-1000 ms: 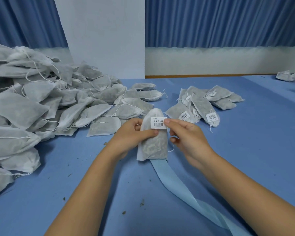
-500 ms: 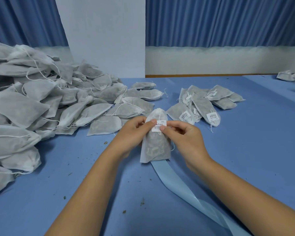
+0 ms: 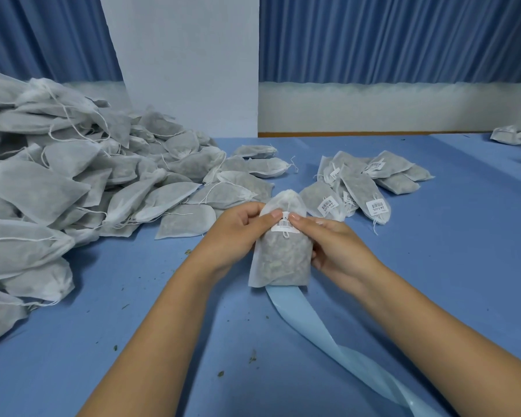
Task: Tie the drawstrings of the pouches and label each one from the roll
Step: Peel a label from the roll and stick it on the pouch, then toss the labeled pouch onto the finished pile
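Note:
A white fabric pouch (image 3: 280, 260) filled with dark herbs stands upright in both my hands at the centre of the blue table (image 3: 433, 251). My left hand (image 3: 238, 233) grips its left side, thumb on the front. My right hand (image 3: 331, 248) grips the right side, its thumb pressing a white barcode label (image 3: 285, 225) onto the upper front. A short loop of drawstring hangs just below the label. A pale blue backing strip (image 3: 307, 320) from the label roll trails from under the pouch toward the lower right.
A large heap of unlabelled pouches (image 3: 57, 191) fills the left side. A smaller group of labelled pouches (image 3: 370, 185) lies behind my right hand. More pouches (image 3: 515, 136) sit at the far right edge. Herb crumbs dot the table.
The label, first held at the pouch top by my right fingers, now lies on the pouch front under both thumbs. The pouch has come slightly nearer and lower.

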Demonstrator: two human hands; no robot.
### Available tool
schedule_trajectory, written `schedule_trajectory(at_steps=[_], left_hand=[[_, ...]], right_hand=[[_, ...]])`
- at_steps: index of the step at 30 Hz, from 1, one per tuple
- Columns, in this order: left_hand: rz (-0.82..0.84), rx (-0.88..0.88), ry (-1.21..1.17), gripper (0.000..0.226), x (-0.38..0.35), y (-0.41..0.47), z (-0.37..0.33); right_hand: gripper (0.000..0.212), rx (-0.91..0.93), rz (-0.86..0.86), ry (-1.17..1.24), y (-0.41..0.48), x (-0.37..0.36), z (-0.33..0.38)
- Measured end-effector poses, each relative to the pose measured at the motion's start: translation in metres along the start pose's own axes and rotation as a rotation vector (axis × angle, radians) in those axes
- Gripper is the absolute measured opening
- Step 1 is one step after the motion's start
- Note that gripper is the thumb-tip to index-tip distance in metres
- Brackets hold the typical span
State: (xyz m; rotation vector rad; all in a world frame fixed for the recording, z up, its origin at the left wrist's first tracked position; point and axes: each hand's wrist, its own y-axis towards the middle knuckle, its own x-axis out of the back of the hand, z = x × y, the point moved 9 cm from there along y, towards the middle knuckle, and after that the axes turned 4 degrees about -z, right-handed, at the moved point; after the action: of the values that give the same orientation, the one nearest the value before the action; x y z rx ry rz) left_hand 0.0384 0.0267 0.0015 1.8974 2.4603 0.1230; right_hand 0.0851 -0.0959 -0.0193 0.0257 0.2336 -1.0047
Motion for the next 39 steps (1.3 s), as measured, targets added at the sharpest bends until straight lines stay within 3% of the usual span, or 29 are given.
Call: schedule_trajectory(at_steps=[4,8,11,15,19,23,27,30,35,39], left_hand=[[-0.128,0.013,-0.021,0.018,0.007,0.004,0.004],[-0.377,0.049,-0.071,0.03,0.036,0.007,0.008],[-0.44,0.066,0.075,0.048,0.046,0.008,0.014],[-0.546,0.033,0.033,0.043,0.061,0.009,0.016],[-0.684,-0.016,0.511,0.012,0.095,0.004,0.016],[-0.662,0.018,0.935,0.034,0.105,0.005,0.022],[-0.566,0.075,1.142,0.031,0.101,0.009,0.032],[-0.563,0.119,1.22,0.048,0.105,0.009,0.033],[-0.679,0.04,1.194,0.025,0.112,0.005,0.022],[-0.791,-0.186,0.908,0.019,0.108,-0.004,-0.007]], right_hand=[[0.016,0.082,-0.13,-0.105,-0.002,0.008,0.009],[0.028,0.285,-0.072,-0.355,-0.008,0.001,0.027],[0.027,0.306,0.017,-0.354,-0.01,-0.009,0.025],[0.015,0.277,-0.067,-0.22,-0.004,0.004,0.025],[0.013,0.259,-0.265,0.028,0.002,0.032,0.025],[0.042,0.198,-0.273,0.199,0.008,0.043,0.02],[0.035,0.13,-0.254,0.108,0.011,0.037,0.01],[0.024,0.116,-0.255,0.049,0.012,0.034,0.006],[0.017,0.124,-0.232,-0.033,0.01,0.031,0.007],[0.02,0.145,-0.23,-0.086,0.009,0.03,0.01]])
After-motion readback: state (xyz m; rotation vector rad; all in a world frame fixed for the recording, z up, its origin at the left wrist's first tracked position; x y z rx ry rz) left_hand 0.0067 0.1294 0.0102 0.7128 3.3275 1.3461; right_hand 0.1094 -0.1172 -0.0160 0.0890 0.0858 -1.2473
